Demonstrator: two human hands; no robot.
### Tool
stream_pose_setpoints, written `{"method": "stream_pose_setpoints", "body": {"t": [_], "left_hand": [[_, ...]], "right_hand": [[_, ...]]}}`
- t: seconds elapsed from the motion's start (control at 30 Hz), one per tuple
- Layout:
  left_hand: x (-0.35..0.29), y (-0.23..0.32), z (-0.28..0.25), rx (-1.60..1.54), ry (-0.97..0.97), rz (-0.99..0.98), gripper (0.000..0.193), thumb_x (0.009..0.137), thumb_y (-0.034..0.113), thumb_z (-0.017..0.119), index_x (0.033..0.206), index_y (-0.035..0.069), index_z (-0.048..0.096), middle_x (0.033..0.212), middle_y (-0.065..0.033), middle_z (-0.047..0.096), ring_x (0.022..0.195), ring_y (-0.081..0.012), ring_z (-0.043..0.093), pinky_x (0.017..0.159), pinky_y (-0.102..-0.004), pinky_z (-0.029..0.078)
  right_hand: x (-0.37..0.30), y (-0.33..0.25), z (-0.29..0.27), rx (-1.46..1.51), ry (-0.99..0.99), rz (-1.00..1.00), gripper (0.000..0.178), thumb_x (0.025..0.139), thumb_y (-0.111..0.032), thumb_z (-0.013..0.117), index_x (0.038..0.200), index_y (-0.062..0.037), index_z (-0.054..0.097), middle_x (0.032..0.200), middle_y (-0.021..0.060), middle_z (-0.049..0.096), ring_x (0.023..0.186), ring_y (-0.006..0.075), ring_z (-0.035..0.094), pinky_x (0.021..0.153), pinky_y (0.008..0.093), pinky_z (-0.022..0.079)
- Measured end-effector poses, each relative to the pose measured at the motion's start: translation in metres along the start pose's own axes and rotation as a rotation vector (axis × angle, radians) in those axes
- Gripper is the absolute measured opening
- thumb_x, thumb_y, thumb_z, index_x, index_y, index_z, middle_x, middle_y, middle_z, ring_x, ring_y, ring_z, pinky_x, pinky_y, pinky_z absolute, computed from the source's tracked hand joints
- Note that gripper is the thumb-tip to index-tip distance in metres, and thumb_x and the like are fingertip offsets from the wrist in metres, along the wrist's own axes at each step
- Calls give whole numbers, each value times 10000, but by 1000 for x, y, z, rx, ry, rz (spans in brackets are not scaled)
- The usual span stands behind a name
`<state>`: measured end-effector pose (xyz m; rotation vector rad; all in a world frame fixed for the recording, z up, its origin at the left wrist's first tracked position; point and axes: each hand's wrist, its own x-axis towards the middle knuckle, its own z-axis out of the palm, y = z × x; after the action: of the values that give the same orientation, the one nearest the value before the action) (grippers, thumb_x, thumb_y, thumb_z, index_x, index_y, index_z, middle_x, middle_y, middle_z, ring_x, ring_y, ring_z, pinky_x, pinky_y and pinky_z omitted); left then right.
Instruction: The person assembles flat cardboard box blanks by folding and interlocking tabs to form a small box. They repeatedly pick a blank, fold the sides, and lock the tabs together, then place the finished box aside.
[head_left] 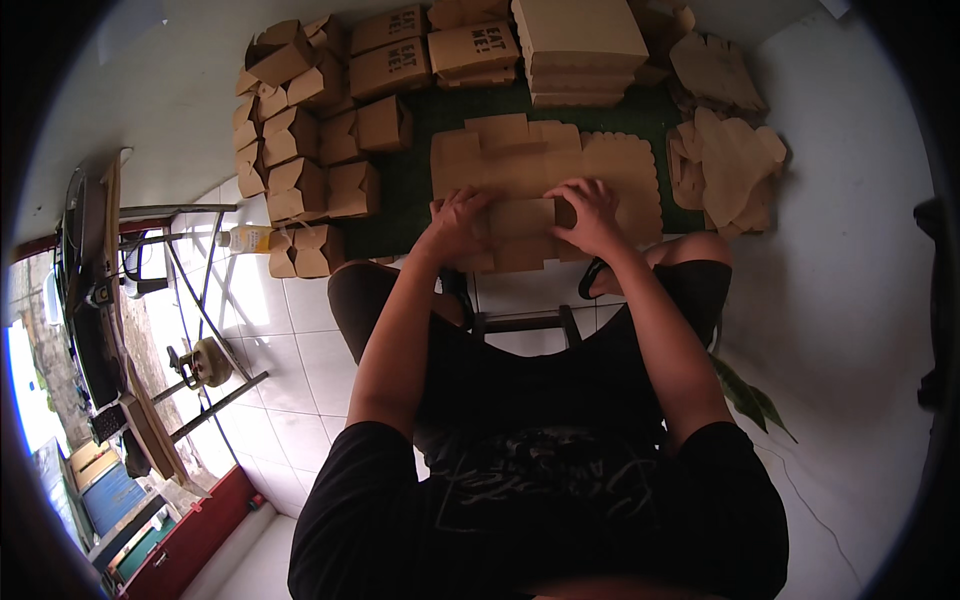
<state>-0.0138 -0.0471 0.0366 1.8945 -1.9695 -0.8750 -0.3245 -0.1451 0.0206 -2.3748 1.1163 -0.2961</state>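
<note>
A flat brown cardboard box blank (520, 162) lies in front of me, with a scalloped edge along its right side. Its near panels, between my hands, look partly folded. My left hand (455, 222) grips the left edge of these panels with bent fingers. On the opposite edge, my right hand (592, 215) has its fingers curled over and its thumb toward the near side. The undersides of the panels and some of my fingertips are hidden.
Folded small boxes (293, 135) are stacked at the left, beside a yellow-labelled bottle (250, 240). Printed boxes (390, 67) and a tall stack of flat cardboard (583, 40) stand at the back. Loose blanks (735, 165) lie right on the green mat (683, 220).
</note>
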Motion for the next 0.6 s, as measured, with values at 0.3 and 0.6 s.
{"method": "stream_pose_setpoints", "body": {"t": [0.3,0.6], "left_hand": [[0,13,-3,-29,119,31,603,817,315,988,1380,179,820,1383,-84,767,1360,-303,709,1197,-531,468],[5,11,6,-232,58,49,351,873,185,940,1196,70,862,1164,-138,846,1099,-327,820,969,-422,643]], "right_hand": [[3,-15,6,416,-115,68,348,961,-202,914,1267,-104,778,1069,107,795,938,283,762,870,435,595],[3,-20,1,454,-152,162,285,997,-147,889,1247,-47,796,1084,105,817,965,211,766,875,380,596]]}}
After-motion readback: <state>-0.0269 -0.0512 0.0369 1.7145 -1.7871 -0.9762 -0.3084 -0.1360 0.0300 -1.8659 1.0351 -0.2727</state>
